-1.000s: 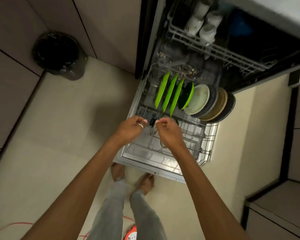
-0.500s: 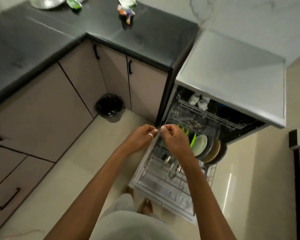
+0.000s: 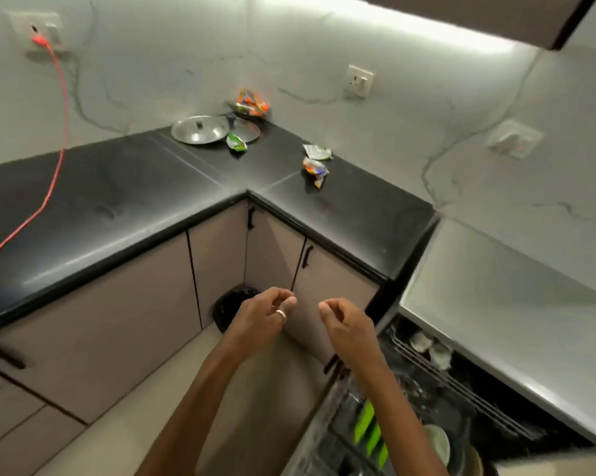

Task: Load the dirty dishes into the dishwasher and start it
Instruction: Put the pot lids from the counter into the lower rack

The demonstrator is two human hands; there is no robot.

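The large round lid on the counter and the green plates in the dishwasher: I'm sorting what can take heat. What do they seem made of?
The large round lid is likely stainless steel: a brushed silver-grey surface with soft, dull reflections. The green plates are probably plastic or melamine, judging by the flat, bright lime colour and thin edges, though glazed ceramic cannot be ruled out from here.
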